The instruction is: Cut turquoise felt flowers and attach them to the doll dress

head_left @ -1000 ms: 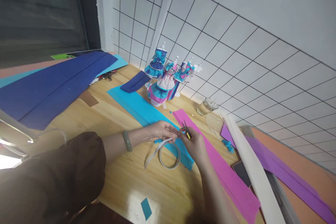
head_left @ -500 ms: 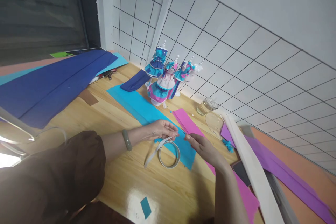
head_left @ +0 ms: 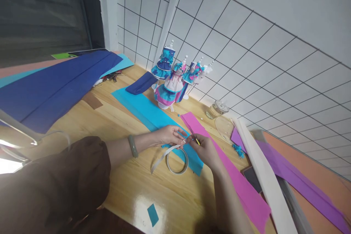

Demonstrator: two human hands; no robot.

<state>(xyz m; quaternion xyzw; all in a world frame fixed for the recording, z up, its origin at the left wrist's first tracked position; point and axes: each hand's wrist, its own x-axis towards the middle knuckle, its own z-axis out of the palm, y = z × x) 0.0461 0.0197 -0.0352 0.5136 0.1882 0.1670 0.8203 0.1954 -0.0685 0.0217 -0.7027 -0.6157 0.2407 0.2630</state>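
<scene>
Taking the two hands as the dial's centre, a navy crepe-paper sheet (head_left: 57, 91) spreads at half past nine, cut off by the left edge and covering part of a jumble of small tools (head_left: 112, 76) too heaped to tell apart. The brown sleeve (head_left: 82, 172) reaches in from eight o'clock; past a jade-coloured bangle (head_left: 133, 146), the left hand (head_left: 172, 136) stretches toward three, its thumb and fingers pinching the upper end of a white tape strip (head_left: 161, 161). The strip trails toward seven, beside the tape roll (head_left: 177, 173) at half past six on the table (head_left: 128, 193); whether they join is unclear. Small dressed mannequins (head_left: 170, 91) stand near half past eleven, the rearmost partly blocked. The right hand (head_left: 202, 148), its forearm rising from five, curls around scissors (head_left: 197, 140), blades toward eleven and handles mostly hidden; whatever lies between the fingertips is too small to read. At two, a glass jar (head_left: 216, 109) holds pale liquid. A dark flat object (head_left: 251, 179) at four is half covered by a white paper roll (head_left: 267, 172).
</scene>
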